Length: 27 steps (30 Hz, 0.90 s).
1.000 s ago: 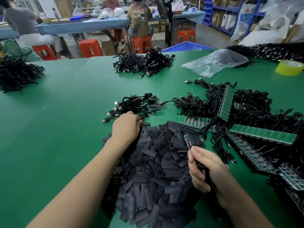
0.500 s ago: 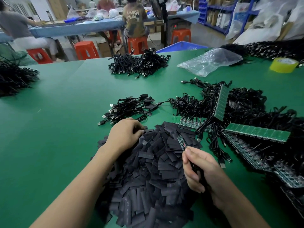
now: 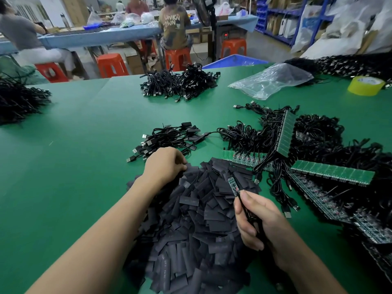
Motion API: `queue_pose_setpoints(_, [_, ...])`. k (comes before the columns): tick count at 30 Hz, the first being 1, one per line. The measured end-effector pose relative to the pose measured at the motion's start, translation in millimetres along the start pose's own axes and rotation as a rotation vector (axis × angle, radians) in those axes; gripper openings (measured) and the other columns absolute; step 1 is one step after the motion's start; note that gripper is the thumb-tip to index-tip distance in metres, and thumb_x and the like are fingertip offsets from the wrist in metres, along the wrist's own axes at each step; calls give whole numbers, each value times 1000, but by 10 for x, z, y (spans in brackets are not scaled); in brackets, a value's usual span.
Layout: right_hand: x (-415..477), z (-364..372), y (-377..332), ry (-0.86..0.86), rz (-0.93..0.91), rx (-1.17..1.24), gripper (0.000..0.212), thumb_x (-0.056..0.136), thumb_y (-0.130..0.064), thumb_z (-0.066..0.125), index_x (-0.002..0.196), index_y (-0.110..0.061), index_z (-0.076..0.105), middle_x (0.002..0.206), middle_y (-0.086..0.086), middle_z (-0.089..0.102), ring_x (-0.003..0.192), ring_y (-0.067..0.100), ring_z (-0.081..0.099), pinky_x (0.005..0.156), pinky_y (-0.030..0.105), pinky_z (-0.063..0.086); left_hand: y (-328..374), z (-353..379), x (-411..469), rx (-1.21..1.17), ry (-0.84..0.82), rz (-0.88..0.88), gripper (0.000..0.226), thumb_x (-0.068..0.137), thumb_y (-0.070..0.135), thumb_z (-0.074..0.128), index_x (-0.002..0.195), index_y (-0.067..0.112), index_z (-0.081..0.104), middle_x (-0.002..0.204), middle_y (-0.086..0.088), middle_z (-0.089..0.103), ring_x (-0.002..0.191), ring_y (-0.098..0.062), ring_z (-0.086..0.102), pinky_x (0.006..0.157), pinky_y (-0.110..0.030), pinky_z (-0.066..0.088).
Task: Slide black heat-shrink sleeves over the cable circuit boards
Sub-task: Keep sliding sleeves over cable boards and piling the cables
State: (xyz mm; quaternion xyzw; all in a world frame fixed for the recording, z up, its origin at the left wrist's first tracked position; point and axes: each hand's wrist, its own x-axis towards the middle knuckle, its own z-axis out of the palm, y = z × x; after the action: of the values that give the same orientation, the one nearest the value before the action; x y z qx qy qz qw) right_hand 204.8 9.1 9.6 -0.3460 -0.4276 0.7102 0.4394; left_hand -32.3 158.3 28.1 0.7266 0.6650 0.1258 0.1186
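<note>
Head cam: right hand fingers wrapped round the cable, board poking out past the fingertips so it's clear for sleeving. Left hand fingers curled into the sleeves; can't tell if one's pinched yet.

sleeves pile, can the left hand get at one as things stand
Likely yes: the left hand sits at the far edge of the sleeves, fingers curled down onto them, nothing between. The right hand grips its cable at the pile's right side, clear of the left.
</note>
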Motion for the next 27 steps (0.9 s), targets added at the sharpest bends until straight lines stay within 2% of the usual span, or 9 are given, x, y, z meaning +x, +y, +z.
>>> queue_pose_setpoints(4, [2, -1, 9, -12, 1, -8, 36, 95, -44, 59, 82, -10, 57, 53, 5, 39, 33, 13, 29, 36, 22, 29, -18, 64, -59, -151, 60, 32, 8, 87, 25, 78, 80, 26, 73, 82, 15, 71, 85, -11, 67, 81, -34, 55])
queue_pose_setpoints(8, [6, 2, 23, -16, 1, -20, 36, 95, -43, 60, 82, -10, 56, 53, 5, 39, 33, 12, 29, 36, 21, 29, -32, 82, -233, -368, 190, 27, 10, 88, 25, 77, 81, 27, 70, 90, 18, 72, 94, -8, 65, 83, -29, 49])
queue_pose_setpoints(11, [4, 9, 20, -10, 3, -36, 36, 93, -44, 61, 81, -10, 57, 53, 5, 39, 33, 13, 29, 36, 21, 29, 4, 39, -460, -535, 194, 56, 14, 90, 23, 75, 81, 28, 67, 100, 19, 73, 98, 1, 65, 83, -21, 47])
queue_pose_setpoints(13, [2, 25, 8, -1, 1, -57, 36, 93, -43, 60, 80, -10, 56, 53, 6, 39, 33, 14, 28, 37, 20, 30, 40, 12, -661, -645, 204, 69, 15, 91, 18, 74, 83, 27, 66, 97, 16, 74, 91, -1, 68, 77, -22, 52])
queue_pose_setpoints(15, [3, 43, 0, 20, -10, -94, 35, 94, -42, 58, 79, -10, 56, 52, 7, 40, 33, 14, 28, 37, 20, 29, 90, -5, -913, -785, 202, 106, 18, 94, 14, 70, 85, 29, 64, 88, 7, 75, 77, -11, 70, 69, -23, 54])
queue_pose_setpoints(18, [5, 85, 23, 64, -54, -196, 35, 94, -43, 57, 81, -11, 56, 51, 8, 43, 32, 15, 29, 38, 21, 28, 239, 53, -1293, -931, 59, 239, 10, 94, 21, 68, 95, 32, 66, 82, -1, 75, 63, -15, 65, 64, -22, 52])
queue_pose_setpoints(20, [5, 150, 60, 74, -83, -270, 33, 92, -46, 61, 79, -16, 59, 51, 9, 45, 32, 16, 30, 37, 21, 27, 319, 154, -1457, -927, -13, 295, 9, 91, 29, 68, 99, 33, 69, 82, 1, 75, 61, -13, 64, 65, -21, 51])
queue_pose_setpoints(22, [0, 205, 103, 62, -105, -292, 25, 94, -39, 63, 75, -22, 60, 50, 9, 44, 32, 15, 29, 36, 19, 27, 367, 231, -1531, -881, -1, 321, 11, 91, 28, 69, 100, 35, 70, 85, 6, 75, 61, -9, 63, 65, -20, 51])
queue_pose_setpoints(27, [-7, 259, 144, 103, -113, -330, 27, 94, -32, 62, 73, -17, 55, 49, 8, 44, 31, 16, 31, 36, 20, 27, 287, 227, -1579, -617, 207, 473, 23, 89, 30, 78, 111, 35, 74, 85, 15, 65, 77, -5, 62, 74, -11, 44])
